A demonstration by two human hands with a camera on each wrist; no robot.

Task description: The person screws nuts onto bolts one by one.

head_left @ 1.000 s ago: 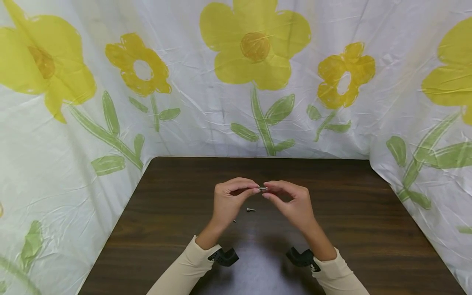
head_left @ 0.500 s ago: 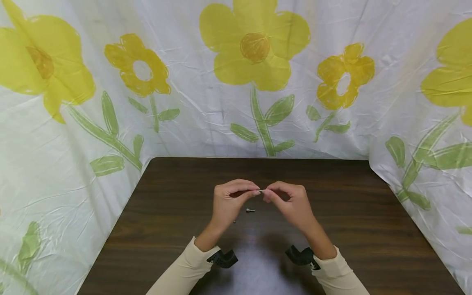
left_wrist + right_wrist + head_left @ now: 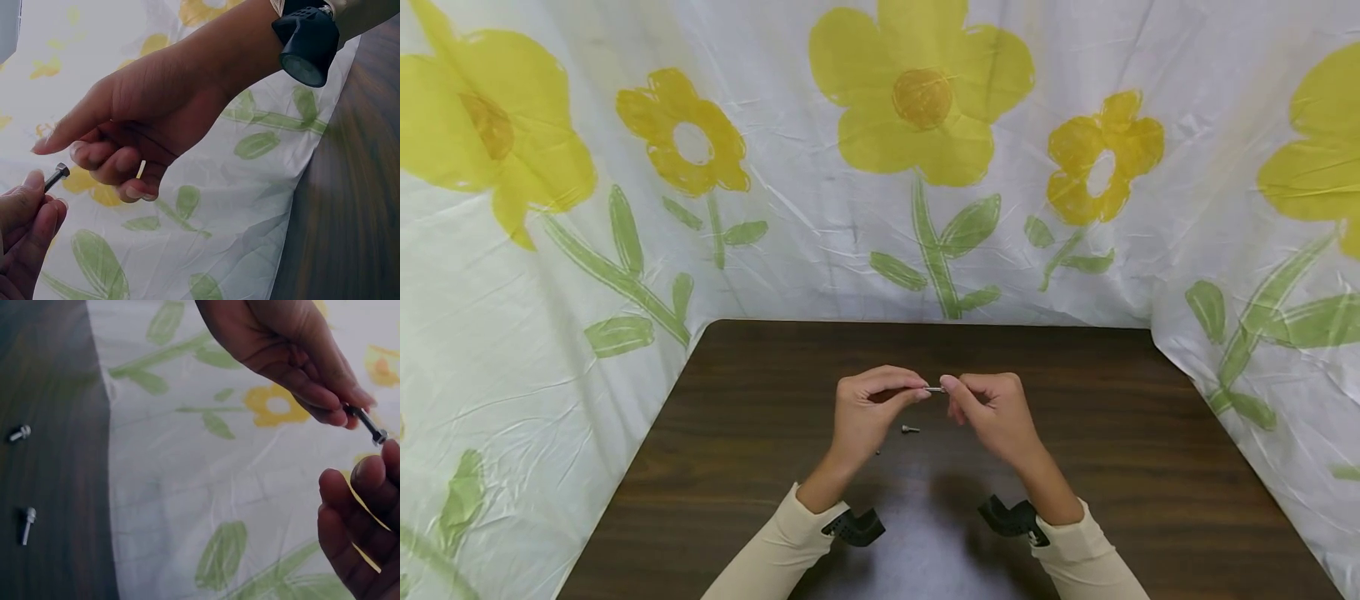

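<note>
Above the dark table, my left hand (image 3: 865,408) pinches a small metal bolt (image 3: 55,178) between thumb and fingers. The bolt's free end, with a hexagonal piece on it, points toward my right hand (image 3: 1003,417); whether that piece is a head or a nut I cannot tell. In the left wrist view the right thumb reaches out just beyond this end, a gap apart, with the other fingers loosely bent. The right wrist view shows right fingertips (image 3: 369,472) close by the hexagonal end. Two more bolts, one nearer (image 3: 28,524) and one smaller-looking (image 3: 20,433), lie on the table.
A dark wood-grain table (image 3: 737,467) spreads beneath the hands. White cloth with yellow flowers (image 3: 775,275) hangs behind it and along both sides. Each wrist carries a black camera mount, the left one (image 3: 856,527) and the right one (image 3: 1009,518).
The right thumb has swung up and over at the bolt's end while the right fingers dropped lower. The left hand keeps its pinch on the bolt, nearly still.
</note>
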